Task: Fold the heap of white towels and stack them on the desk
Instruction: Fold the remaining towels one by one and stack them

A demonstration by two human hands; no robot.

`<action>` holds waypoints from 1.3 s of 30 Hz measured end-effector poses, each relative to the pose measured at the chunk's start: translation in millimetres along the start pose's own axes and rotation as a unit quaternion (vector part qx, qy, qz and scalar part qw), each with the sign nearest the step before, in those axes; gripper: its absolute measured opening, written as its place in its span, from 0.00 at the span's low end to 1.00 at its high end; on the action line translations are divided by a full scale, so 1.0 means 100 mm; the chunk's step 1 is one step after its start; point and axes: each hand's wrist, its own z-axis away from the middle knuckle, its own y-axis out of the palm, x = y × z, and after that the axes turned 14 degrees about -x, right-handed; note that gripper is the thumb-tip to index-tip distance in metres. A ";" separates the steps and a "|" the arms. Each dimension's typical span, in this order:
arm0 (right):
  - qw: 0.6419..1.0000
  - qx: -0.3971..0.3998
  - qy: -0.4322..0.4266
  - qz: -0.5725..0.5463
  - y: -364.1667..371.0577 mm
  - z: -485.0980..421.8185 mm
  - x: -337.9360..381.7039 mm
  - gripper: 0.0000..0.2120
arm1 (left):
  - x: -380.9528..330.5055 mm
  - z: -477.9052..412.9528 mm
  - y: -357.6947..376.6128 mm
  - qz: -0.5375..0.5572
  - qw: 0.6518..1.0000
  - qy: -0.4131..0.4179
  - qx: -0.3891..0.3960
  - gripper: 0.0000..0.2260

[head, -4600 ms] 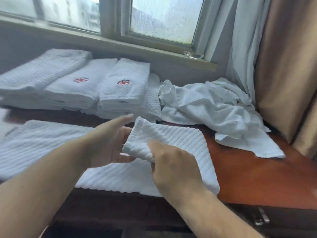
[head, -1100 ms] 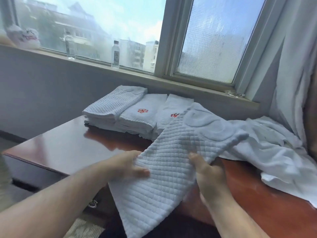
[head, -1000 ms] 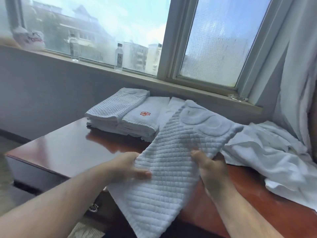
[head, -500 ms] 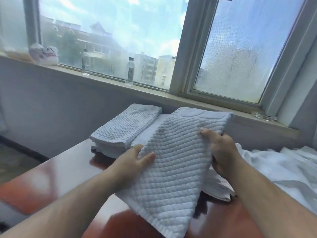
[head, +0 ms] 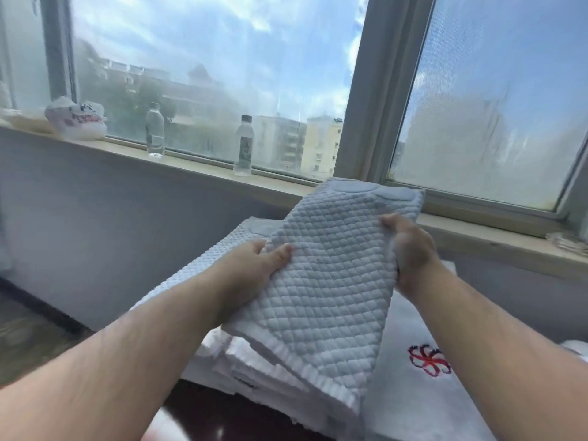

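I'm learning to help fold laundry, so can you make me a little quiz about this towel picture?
1. True or false: the left hand and the right hand both grip the quilted towel.
2. How many bottles stand on the windowsill?
3. The emblem on the folded towel underneath is: A red, B green, C yellow.

Key: 1 true; 2 two; 3 A.
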 end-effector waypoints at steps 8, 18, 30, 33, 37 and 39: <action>0.970 -0.093 -0.063 0.217 -0.08 -0.34 -0.59 0.26 | 0.47 -0.28 0.17 -0.266 0.963 -0.043 -0.012 0.25; 0.919 -0.152 -0.193 0.308 -0.10 -0.24 -0.61 0.25 | 0.27 -0.12 0.25 -0.329 0.930 0.091 -0.137 0.20; 0.870 -0.112 -0.220 0.426 -0.13 -0.33 -0.65 0.12 | 0.43 -0.07 0.55 -0.374 0.917 0.139 -0.006 0.42; 0.863 -0.119 -0.230 0.434 -0.14 -0.37 -0.67 0.11 | 0.44 -0.08 0.56 -0.371 0.918 0.141 -0.009 0.44; 0.857 -0.132 -0.238 0.438 -0.14 -0.40 -0.70 0.12 | 0.49 -0.16 0.58 -0.373 0.919 0.127 -0.008 0.40; 0.844 -0.135 -0.241 0.460 -0.09 -0.38 -0.71 0.14 | 0.51 -0.20 0.61 -0.381 0.916 0.121 -0.011 0.33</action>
